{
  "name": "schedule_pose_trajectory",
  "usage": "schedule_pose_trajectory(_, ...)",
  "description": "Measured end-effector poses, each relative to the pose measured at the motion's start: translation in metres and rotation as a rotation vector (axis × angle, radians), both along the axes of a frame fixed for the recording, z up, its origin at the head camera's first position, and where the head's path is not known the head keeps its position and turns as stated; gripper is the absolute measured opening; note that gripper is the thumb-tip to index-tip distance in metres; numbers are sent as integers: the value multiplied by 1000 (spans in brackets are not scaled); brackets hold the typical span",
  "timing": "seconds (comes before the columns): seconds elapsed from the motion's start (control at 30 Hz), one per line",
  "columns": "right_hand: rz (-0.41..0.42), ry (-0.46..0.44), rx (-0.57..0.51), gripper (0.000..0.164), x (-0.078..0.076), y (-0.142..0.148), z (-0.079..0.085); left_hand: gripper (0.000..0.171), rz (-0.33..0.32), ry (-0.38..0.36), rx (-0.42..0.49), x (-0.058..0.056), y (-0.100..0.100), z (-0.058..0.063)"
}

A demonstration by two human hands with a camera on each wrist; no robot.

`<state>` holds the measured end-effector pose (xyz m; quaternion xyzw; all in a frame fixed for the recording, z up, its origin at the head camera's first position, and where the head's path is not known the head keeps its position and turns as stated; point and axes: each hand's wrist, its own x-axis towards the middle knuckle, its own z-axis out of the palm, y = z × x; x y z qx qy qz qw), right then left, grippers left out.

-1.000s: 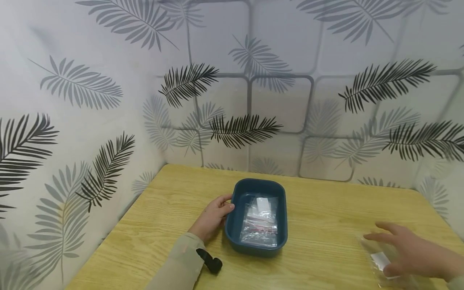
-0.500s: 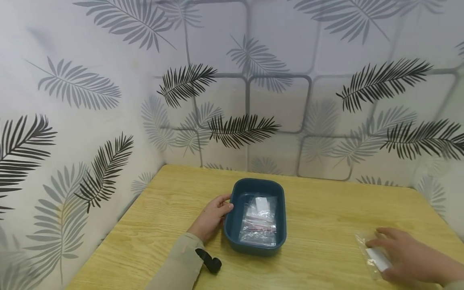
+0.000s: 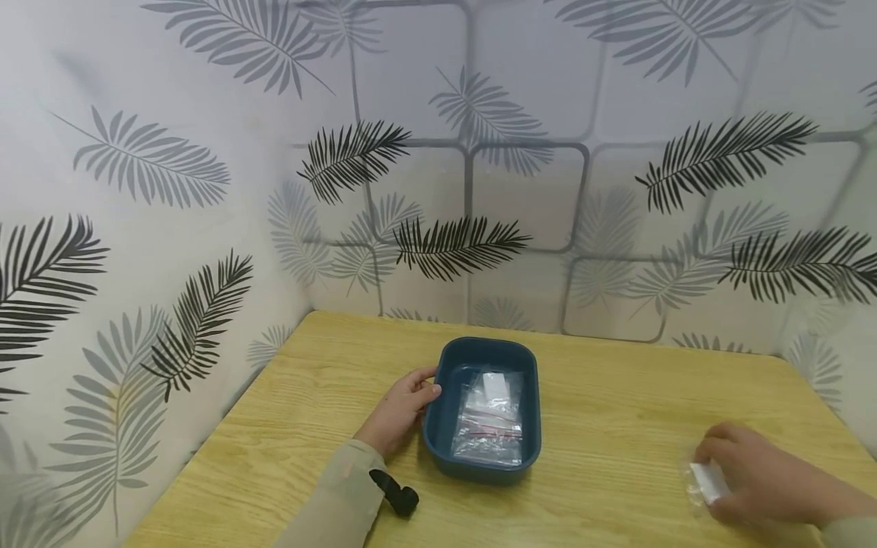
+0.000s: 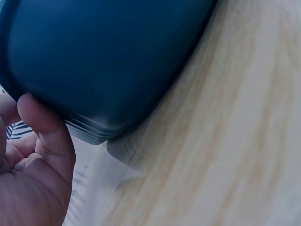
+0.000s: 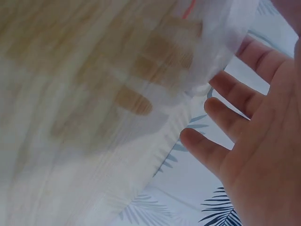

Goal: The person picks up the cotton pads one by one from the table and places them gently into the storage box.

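Note:
A dark blue plastic tub [image 3: 485, 472] stands on the table in the head view, and its wall fills the top of the left wrist view. My left hand [image 3: 403, 407] holds the tub's left side near the rim, thumb [image 4: 35, 110] against it. Inside lie several clear zip bags [image 3: 489, 434], one with a white label. At the right, my right hand [image 3: 763, 476] pinches another clear zip bag [image 3: 709, 484] with a white piece in or on it. The right wrist view shows this bag [image 5: 214, 52] at my fingertips, a red line on it; the exact pinch is hidden.
The wood-grain table [image 3: 603, 426] spreads between the tub and my right hand. Behind and to the left rise walls [image 3: 534, 289] covered with leaf-patterned sheeting. A black strap [image 3: 396, 493] sits at my left sleeve.
My right hand's fingers were spread over the bag; they have drawn in and now pinch it. The left hand and the tub stay in place.

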<state>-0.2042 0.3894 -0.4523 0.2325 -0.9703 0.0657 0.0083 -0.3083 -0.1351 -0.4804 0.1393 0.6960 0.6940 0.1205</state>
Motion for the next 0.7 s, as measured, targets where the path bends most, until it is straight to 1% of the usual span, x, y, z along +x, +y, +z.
schedule_pose_trajectory(0.2,30,27,-2,45,-14,-10,7,50,0,1,-4,-1,0,0)
schedule_pose_trajectory(0.4,82,58,-62,44,-23,-27,19,50,0,-3,-6,-1,1,2)
schedule_pose_trajectory(0.57,75,60,-105,45,-33,-47,37,50,6,3,-19,-1,1,3)
schedule_pose_trajectory(0.7,70,42,-127,45,-41,-69,52,50,3,-3,-20,1,0,2)
